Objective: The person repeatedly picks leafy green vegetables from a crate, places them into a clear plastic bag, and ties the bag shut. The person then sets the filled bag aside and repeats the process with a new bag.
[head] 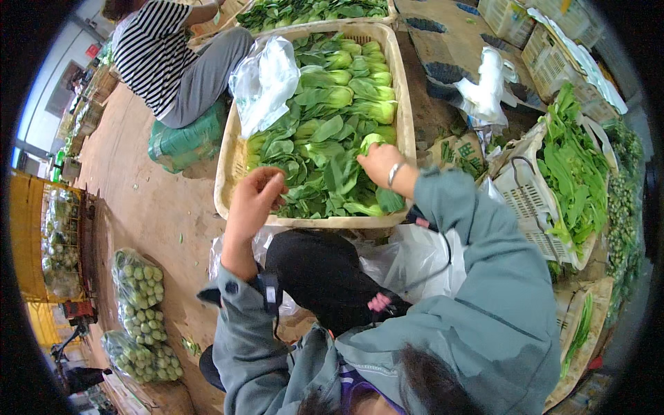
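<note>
Before me stands a shallow cream plastic crate (406, 104) filled with rows of green bok choy (337, 97), their pale bases mostly toward the right. My right hand (383, 165), with a silver bangle at the wrist, grips one bok choy head (371, 142) near the crate's front right; its pale base shows above my fingers. Over the crate's front left part hovers my left hand (261, 191), fingers curled inward. Its fingertips are partly hidden, so whether it holds anything is unclear. A clear plastic bag (265, 85) lies on the crate's left rim and the leaves.
A person in a striped shirt (155, 54) sits on a green bundle (187, 137) at upper left. White plastic bags (490, 85) lie at upper right. A crate of leafy greens (576, 171) stands to my right. Bagged round vegetables (142, 311) rest on the floor at left.
</note>
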Tool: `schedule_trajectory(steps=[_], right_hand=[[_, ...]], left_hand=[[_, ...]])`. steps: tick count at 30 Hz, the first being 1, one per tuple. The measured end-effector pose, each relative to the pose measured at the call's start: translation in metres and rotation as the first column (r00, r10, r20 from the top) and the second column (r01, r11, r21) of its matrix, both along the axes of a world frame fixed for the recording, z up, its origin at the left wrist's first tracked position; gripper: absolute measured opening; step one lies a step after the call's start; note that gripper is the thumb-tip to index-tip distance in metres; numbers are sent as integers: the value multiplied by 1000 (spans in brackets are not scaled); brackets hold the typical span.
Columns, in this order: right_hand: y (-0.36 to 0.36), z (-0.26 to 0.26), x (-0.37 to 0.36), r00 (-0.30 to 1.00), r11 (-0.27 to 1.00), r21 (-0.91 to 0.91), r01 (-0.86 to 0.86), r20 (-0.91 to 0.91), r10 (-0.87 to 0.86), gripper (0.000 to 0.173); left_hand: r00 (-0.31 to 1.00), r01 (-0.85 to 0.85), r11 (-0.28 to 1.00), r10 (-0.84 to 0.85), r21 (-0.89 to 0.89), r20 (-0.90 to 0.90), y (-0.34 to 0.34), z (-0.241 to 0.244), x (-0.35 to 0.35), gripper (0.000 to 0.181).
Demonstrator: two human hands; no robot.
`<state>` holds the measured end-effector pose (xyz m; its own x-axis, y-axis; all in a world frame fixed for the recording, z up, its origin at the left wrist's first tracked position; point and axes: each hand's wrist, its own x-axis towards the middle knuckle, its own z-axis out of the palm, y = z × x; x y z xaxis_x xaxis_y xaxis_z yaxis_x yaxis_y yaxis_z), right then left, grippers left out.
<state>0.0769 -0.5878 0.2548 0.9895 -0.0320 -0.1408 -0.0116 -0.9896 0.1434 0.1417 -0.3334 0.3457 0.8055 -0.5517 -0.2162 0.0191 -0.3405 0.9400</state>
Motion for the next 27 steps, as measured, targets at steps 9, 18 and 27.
schedule_trajectory(steps=[9,18,27], right_hand=[[45,33,-25,737,947,313,-72,656,-161,21],[3,40,4,996,-146,989,-34,21,-89,31],[-13,-52,24,819,980,198,12,-564,104,73]], left_hand=[[864,-23,946,-144,-324,-482,-69,-66,53,59],[991,133,991,-133,28,1,-18,-41,90,46],[327,231,856,-517,463,791,-10,2,100,64]])
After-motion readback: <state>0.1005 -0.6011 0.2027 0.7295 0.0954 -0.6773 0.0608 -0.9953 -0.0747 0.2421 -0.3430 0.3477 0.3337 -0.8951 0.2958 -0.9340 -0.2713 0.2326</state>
